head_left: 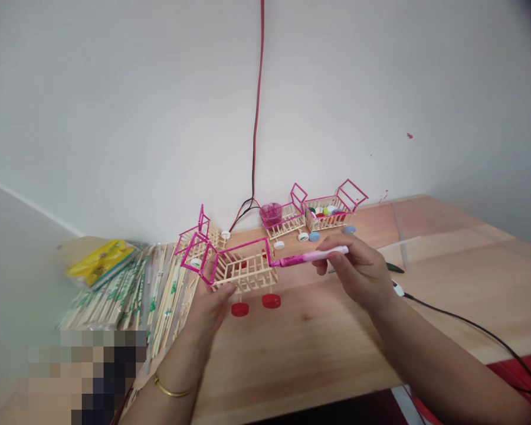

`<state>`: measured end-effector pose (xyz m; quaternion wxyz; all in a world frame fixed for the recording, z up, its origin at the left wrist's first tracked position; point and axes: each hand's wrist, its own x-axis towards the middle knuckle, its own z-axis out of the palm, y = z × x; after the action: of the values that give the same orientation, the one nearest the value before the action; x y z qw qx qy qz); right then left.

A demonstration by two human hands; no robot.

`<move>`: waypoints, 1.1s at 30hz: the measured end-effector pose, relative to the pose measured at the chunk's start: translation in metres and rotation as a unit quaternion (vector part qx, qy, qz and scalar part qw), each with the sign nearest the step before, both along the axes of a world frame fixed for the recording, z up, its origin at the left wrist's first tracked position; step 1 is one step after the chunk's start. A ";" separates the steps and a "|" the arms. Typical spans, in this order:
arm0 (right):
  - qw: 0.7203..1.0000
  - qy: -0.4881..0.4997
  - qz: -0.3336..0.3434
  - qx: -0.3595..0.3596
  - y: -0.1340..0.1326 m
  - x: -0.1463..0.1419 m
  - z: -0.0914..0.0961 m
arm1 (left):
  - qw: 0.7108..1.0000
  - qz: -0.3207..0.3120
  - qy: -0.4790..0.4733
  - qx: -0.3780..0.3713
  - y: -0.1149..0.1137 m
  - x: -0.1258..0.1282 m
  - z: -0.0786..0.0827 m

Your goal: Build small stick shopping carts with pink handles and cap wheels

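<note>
My left hand (207,304) grips a miniature shopping cart (248,273) made of thin wooden sticks, lifted above the table. The cart's handle and part of its top rim are pink; its side slats are bare wood, and two red bottle-cap wheels show below. Between the fingers and thumb of my right hand (358,265) is a slim white paintbrush (312,256) stained pink. Its tip meets the pink upper corner of the cart's rim. Some fingers of my left hand are hidden behind the cart.
More stick carts (330,215) stand along the wall, one filled with coloured caps. A small cup (271,213) of pink paint sits among them. Bundled sticks (115,295) and a yellow packet (100,260) lie at left. A black cable (464,321) crosses the table's right side.
</note>
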<state>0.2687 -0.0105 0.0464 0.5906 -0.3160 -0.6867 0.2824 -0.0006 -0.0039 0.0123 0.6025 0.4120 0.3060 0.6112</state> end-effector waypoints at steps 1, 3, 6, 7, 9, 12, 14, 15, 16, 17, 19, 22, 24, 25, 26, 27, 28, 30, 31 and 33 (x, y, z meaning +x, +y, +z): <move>1.000 -0.003 -0.007 0.005 0.000 0.000 0.000 | 1.000 0.002 0.002 0.000 0.000 0.000 0.000; 1.000 -0.010 -0.021 0.014 -0.001 0.001 0.000 | 1.000 0.007 0.004 -0.001 0.001 -0.001 0.000; 0.999 -0.020 -0.031 0.019 -0.002 0.001 0.000 | 1.000 0.015 0.003 -0.008 0.000 -0.001 0.000; 0.999 -0.022 -0.030 0.018 -0.002 0.001 -0.001 | 1.000 0.016 0.003 -0.009 0.000 -0.001 0.000; 0.999 -0.024 -0.025 0.016 -0.002 0.001 -0.001 | 1.000 0.018 0.003 -0.011 0.000 -0.001 0.000; 0.999 -0.019 -0.025 0.011 -0.002 0.001 -0.001 | 1.000 0.024 -0.001 -0.014 0.000 -0.001 -0.001; 0.999 -0.018 -0.027 0.009 -0.001 0.001 -0.001 | 1.000 0.025 0.000 -0.013 0.001 -0.001 -0.002; 0.999 -0.021 -0.025 0.008 0.000 0.001 -0.001 | 1.000 0.025 0.002 -0.010 0.001 -0.001 -0.002; 0.999 -0.025 -0.023 0.006 0.000 0.002 -0.001 | 1.000 0.026 0.006 -0.006 0.001 -0.002 -0.002; 0.999 -0.029 -0.021 0.005 0.000 0.002 -0.001 | 1.000 0.027 0.011 -0.002 0.001 -0.002 -0.003; 0.999 -0.034 -0.022 0.006 0.000 0.003 0.000 | 0.999 0.029 0.021 0.009 0.002 -0.002 -0.004; 0.998 -0.046 -0.034 0.012 0.000 0.005 0.001 | 0.998 0.035 0.036 0.024 0.003 -0.003 -0.006; 0.998 -0.054 -0.029 0.014 -0.001 0.005 0.001 | 0.997 0.040 0.053 0.025 0.003 -0.003 -0.007; 0.998 -0.054 -0.022 0.014 -0.001 0.005 0.002 | 0.997 0.045 0.065 0.023 0.003 -0.003 -0.007; 0.999 -0.049 -0.015 0.015 -0.002 0.005 0.002 | 0.995 0.053 0.080 0.020 0.003 -0.003 -0.007; 0.999 -0.038 -0.012 0.014 -0.001 0.004 0.002 | 0.993 0.062 0.097 0.017 0.003 -0.003 -0.007; 1.000 -0.021 -0.013 0.012 -0.001 0.003 0.001 | 0.991 0.071 0.116 0.013 0.003 -0.003 -0.007; 0.999 0.022 -0.025 0.000 0.001 0.001 0.001 | 0.984 0.083 0.156 0.009 0.002 -0.002 -0.008; 0.998 0.042 -0.035 -0.009 0.003 0.000 0.000 | 0.981 0.086 0.175 0.011 0.002 -0.001 -0.008; 0.996 0.071 -0.051 -0.031 0.007 -0.002 -0.002 | 0.971 0.102 0.213 0.023 0.002 0.002 -0.011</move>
<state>0.2667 -0.0039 0.0448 0.6415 -0.3478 -0.6167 0.2953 0.0011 -0.0023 0.0013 0.4484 0.5133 0.4539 0.5740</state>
